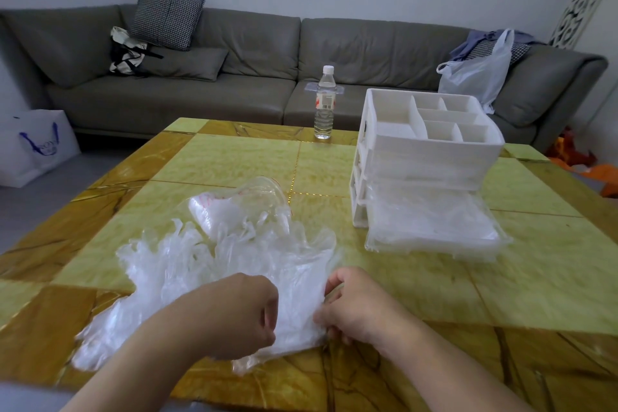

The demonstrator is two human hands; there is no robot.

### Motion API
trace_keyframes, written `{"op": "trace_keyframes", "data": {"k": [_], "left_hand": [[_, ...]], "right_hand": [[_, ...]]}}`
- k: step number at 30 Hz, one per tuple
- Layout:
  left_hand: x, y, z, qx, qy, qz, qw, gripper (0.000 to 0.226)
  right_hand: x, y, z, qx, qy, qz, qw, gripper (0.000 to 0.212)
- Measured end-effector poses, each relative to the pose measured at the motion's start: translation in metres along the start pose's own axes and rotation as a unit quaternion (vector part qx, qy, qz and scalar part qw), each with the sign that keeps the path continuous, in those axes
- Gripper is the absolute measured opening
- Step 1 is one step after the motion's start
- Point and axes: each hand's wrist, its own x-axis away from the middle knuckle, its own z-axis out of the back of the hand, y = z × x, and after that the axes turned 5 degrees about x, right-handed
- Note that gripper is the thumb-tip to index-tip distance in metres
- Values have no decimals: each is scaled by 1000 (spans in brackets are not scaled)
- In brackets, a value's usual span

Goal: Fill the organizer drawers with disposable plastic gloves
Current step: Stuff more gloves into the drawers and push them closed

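My left hand (245, 313) is curled into a loose fist on the near edge of the gloves (214, 264), fingers pinching the thin plastic. My right hand (351, 306) faces it just beside, fingertips closed on the same crumpled edge, so both hands grip the pile between them. The gloves lie in a loose heap on the worktop (501, 278), in front of me and left of centre. Their cuffs sit toward me under my hands and their fingers fan away, toward the far left, so the heap's long axis runs from near right to far left. At the far end of the heap lies a clear bag (247, 201) with faint red print that I cannot read.

To the right stands the white organizer (431, 147), its top tray split into compartments. Its lowest drawer (434, 231) is pulled out toward me and holds clear plastic; the drawer's long side runs left to right.

Farther back, a bottle (324, 104) stands upright near the worktop's far edge, with a white cap and a label showing a barcode, text too small to read. Beyond is a grey sofa (261, 53). A white bag (36, 144) on the floor at left carries blue lettering, blurred.
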Motion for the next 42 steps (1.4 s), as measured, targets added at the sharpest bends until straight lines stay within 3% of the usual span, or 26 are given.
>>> {"op": "trace_keyframes", "data": {"k": [4,9,14,18,20,24,27,32,38,40,42], "left_hand": [[-7,8,-15,-55,43,-14,997,25],[-13,17,-27,-142,69,-9,987,18],[-11,14,-24,-110,82,-12,990,3],[-6,12,-18,-67,73,-18,995,5],[-5,14,-20,-74,50,-16,996,14],[-5,19,-30,-115,25,2,993,52],[-5,23,-35,-130,27,3,991,62],[-2,29,-38,-132,46,-2,990,28],[-7,34,-41,-158,72,3,985,18],[-9,30,-38,-109,91,14,990,10],[-14,20,-29,22,121,36,992,6]], "right_hand": [[-2,1,-1,-7,2,-5,1000,23],[-4,4,-4,-5,1,-14,1000,28],[-4,5,-2,-17,-7,-17,1000,31],[-3,3,1,-16,-18,-18,1000,30],[-2,2,0,-25,-20,-15,999,30],[-1,-2,-1,-36,-8,-26,999,18],[0,-5,6,-42,25,-34,998,18],[1,-7,14,-39,84,-26,995,24],[5,-8,20,-37,99,-14,994,20],[7,-8,22,-34,112,-12,993,18],[7,-7,26,-47,117,-15,992,18]]}}
